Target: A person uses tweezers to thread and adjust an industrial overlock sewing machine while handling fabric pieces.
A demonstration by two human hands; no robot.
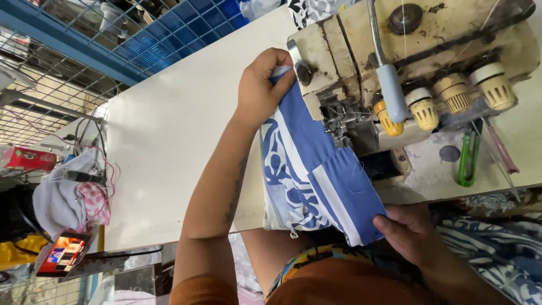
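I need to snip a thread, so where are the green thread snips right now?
In the head view, the green thread snips lie on the table's right side, below the sewing machine's tension knobs, beside a pink tool.

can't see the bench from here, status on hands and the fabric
Left hand presses blue patterned fabric at sewing machine. Right hand pinches fabric's near edge. Green clippers lie aside, nothing blocking.

a cream worktable (169,130) stands beside a blue wire-mesh rack (141,42), with cloth scraps (68,197) heaped at its end.
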